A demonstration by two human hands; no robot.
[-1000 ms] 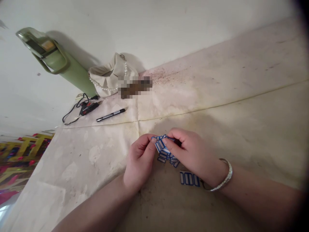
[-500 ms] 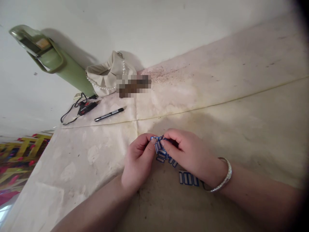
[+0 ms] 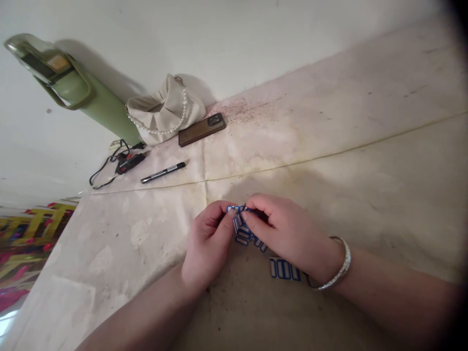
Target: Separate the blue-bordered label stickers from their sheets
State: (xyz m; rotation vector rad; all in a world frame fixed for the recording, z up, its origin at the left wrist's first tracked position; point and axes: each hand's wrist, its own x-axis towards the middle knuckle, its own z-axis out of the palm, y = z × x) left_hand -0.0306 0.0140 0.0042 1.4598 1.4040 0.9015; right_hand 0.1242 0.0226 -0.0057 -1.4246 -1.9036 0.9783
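Observation:
Near the middle of the view, my left hand (image 3: 209, 239) pinches a small white piece with blue edges (image 3: 231, 209) between thumb and forefinger. My right hand (image 3: 290, 231) is closed at the same spot, its thumb and forefinger pressed on the other side of that piece. Just below the fingertips are more blue-edged panels (image 3: 243, 233); whether they join the held piece I cannot tell. A separate blue-edged strip (image 3: 284, 269) lies under my right wrist, partly hidden by it. A silvery bangle (image 3: 341, 265) circles that wrist.
A black pen (image 3: 163, 172), a glue gun with a cord (image 3: 129, 163) and a brown phone (image 3: 202, 129) lie farther back on the pale table cover (image 3: 120, 243). A cream handbag (image 3: 164, 109) and a tall green bottle (image 3: 106, 109) stand by the wall.
The view has shifted slightly, so the bottle, bag and pen sit a little more to the left. Both hands keep their pinch on the blue-edged piece almost unchanged.

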